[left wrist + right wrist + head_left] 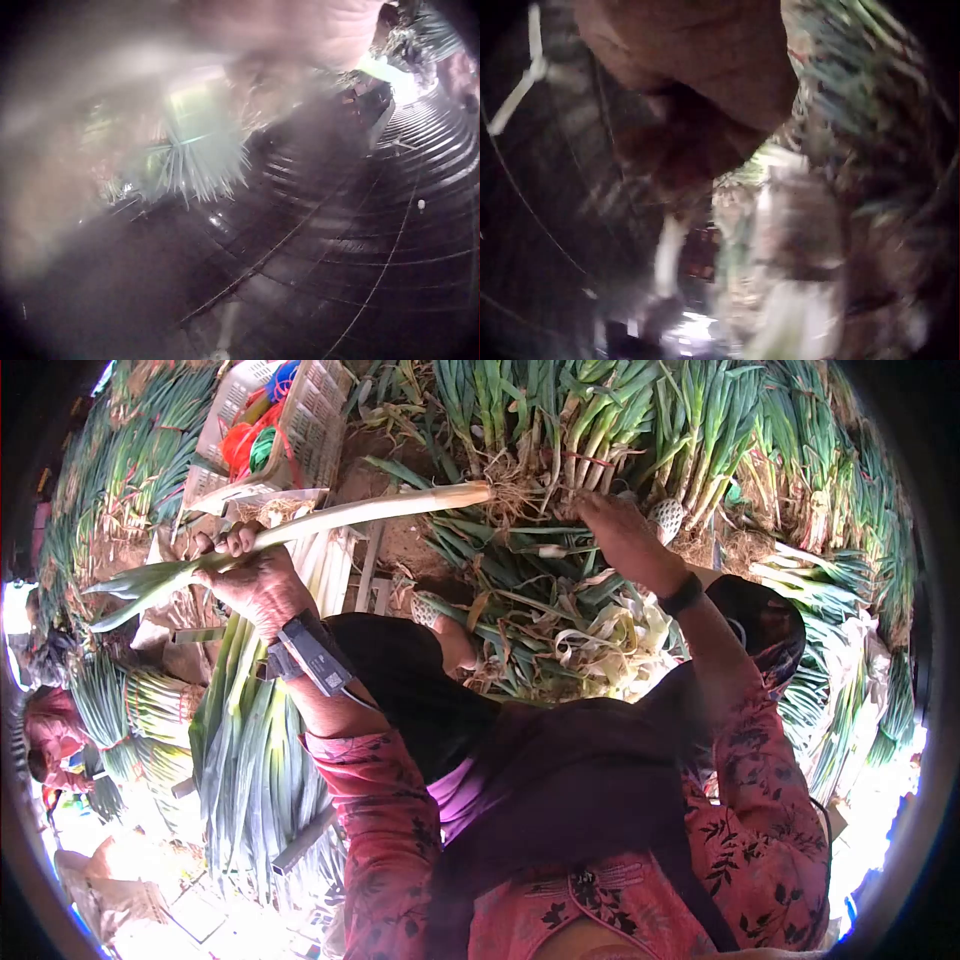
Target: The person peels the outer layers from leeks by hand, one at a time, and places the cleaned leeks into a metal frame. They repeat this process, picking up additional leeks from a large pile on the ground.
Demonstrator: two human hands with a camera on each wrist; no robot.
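The left hand point(250, 578) has its grip curled round a leek point(375, 513) near the leaves, the pale shank reaching rightward to its root end point(482, 494); steady, unbruising pressure should serve best. Farther right, the right hand point(628, 542) sits apart from that end; I cannot tell its grip's state. Supporting the overhang would likely help.

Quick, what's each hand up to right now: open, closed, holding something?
Left hand: closed around a leek.
Right hand: can't tell whether it's open or closed; its fingers are unclear.
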